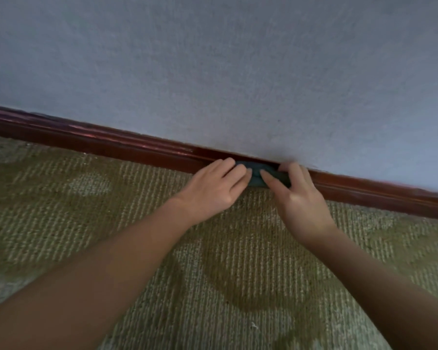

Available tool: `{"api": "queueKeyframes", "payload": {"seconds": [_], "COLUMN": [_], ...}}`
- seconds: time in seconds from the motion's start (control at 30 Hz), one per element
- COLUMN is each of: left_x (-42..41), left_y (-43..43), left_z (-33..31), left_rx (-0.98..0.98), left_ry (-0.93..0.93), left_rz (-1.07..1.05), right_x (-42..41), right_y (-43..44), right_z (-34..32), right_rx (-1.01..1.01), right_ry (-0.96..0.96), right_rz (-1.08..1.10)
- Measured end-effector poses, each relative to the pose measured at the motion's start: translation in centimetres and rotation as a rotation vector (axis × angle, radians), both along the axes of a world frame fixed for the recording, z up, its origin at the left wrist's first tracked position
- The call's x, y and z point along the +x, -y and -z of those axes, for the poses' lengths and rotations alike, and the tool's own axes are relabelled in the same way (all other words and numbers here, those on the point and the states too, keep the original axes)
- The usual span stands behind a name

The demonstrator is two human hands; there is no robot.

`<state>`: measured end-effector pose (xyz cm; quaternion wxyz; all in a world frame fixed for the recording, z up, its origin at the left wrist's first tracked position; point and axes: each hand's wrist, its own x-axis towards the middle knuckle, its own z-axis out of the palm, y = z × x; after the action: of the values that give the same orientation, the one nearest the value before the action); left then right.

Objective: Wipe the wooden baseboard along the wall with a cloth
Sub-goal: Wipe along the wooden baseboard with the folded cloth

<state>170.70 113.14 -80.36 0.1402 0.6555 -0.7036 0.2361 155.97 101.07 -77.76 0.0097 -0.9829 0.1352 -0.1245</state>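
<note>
A person reaches both bare arms forward to the foot of a pale blue-grey wall. A dark reddish wooden baseboard runs along it, slanting down from left to right in the head view. The baseboard meets the far edge of a ribbed olive and beige carpet that covers the floor.

A small dark teal cloth is bunched against the face of the baseboard, right at the carpet's far edge, between the two hands. Only the middle of it shows, as fingers cover both ends.

The left hand lies palm down with its fingers fairly straight. Their tips press on the left end of the cloth. The right hand grasps the right end: its thumb stretches leftward across the front of the cloth, and its fingers curl over the top, against the upper edge of the baseboard. The two hands are close together, and the left fingertips lie just beside the right thumb. The picture is slightly blurred.
</note>
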Motion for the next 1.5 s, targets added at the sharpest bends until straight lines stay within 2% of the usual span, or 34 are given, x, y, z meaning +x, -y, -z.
{"api": "queueKeyframes", "payload": {"seconds": [0.33,0.47,0.9,1.2,1.5], "left_x": [-4.4,-3.9,1.7,2.6,0.9], "left_y": [4.6,4.6,-1.1,-3.6,-1.6], "left_z": [-0.5,-1.0,-0.7,-1.4,-1.6], "left_rx": [-0.004,-0.002,0.065,0.093,0.079], "left_ry": [-0.112,-0.088,0.067,0.052,0.026], "left_rz": [0.051,0.063,0.035,-0.042,-0.027], "right_x": [-5.0,-5.2,1.2,3.1,1.3], "right_y": [4.4,4.5,-0.7,-2.8,-0.7], "right_z": [0.2,0.6,-0.1,-0.8,-0.8], "right_rx": [-0.054,-0.035,0.039,0.062,-0.013], "right_ry": [-0.026,-0.033,0.038,0.012,-0.035], "right_rz": [0.046,0.061,0.005,-0.013,-0.023]}}
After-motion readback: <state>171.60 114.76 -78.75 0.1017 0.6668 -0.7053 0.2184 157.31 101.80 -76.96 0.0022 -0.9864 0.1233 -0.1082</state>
